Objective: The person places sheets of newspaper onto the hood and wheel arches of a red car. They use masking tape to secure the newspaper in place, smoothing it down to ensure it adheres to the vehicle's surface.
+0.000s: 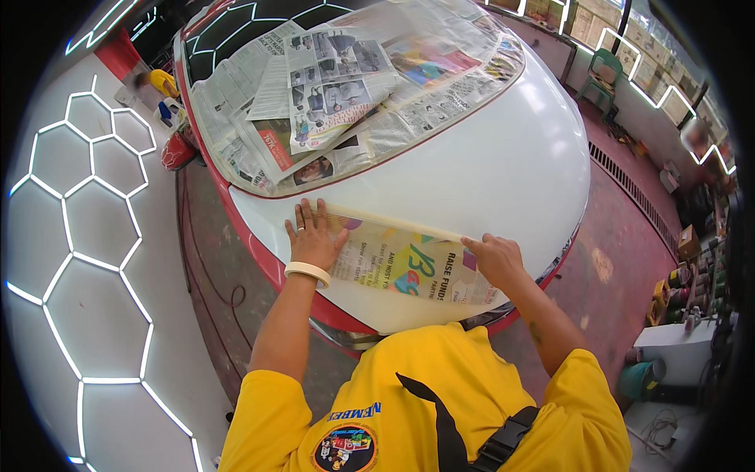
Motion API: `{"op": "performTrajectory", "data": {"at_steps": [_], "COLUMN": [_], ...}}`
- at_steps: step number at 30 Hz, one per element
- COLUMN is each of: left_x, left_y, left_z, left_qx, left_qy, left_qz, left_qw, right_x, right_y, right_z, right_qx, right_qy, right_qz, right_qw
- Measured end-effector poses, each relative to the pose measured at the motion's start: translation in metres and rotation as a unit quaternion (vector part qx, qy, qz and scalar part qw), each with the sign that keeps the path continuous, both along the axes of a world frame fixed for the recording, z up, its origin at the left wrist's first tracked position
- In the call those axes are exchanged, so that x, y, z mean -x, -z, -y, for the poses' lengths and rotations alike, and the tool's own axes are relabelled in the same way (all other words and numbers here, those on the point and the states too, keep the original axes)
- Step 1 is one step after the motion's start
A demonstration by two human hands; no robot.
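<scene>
A strip of newspaper [385, 271] lies across the near part of a car's white hood [487, 173], with masking tape [393, 219] along its far edge. My left hand [316, 242] rests flat on the strip's left end, fingers spread. Around my left wrist sits a roll of masking tape [307, 272], worn like a bracelet. At the strip's upper right corner, my right hand [497, 259] is closed on the paper's edge, its fingers curled and partly hidden. More newspaper sheets [338, 102] cover the windshield beyond the hood.
Red trim and a red side mirror [179, 149] edge the car's left. A hose [228, 299] lies on the floor there. To the right are a floor grate [633, 193], a green chair [602, 79], shelves of cans and a teal bucket [641, 379]. A person in yellow [163, 82] stands far left.
</scene>
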State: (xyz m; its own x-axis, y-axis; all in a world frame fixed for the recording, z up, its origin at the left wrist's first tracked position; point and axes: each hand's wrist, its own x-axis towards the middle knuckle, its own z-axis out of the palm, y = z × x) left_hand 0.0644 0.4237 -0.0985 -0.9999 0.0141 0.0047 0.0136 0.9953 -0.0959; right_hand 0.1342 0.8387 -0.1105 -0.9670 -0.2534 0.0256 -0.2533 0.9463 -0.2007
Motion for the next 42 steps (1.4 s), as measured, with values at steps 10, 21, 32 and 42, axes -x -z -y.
{"op": "performTrajectory", "data": {"at_steps": [10,21,32,42], "left_x": [-0.011,-0.024,-0.039,-0.064], "left_y": [0.041,0.031,0.051,0.064], "left_z": [-0.089,-0.116,-0.164,-0.219], "left_qx": [-0.076,-0.017,-0.007,-0.008], "left_qy": [0.043,-0.002,0.058,0.041], "left_qz": [-0.005,0.021,0.021,0.016], "left_qw": [0.996,1.000,0.998,0.999], "right_x": [0.011,-0.009,0.013,-0.032], "right_y": [-0.007,-0.036,0.000,0.039], "right_z": [-0.016,-0.054,-0.053,-0.204], "right_qx": [0.037,0.069,0.022,0.215], "right_qy": [-0.021,-0.026,-0.036,-0.024], "right_qz": [0.033,0.097,0.108,0.048], "right_qw": [0.999,0.993,0.993,0.975]}}
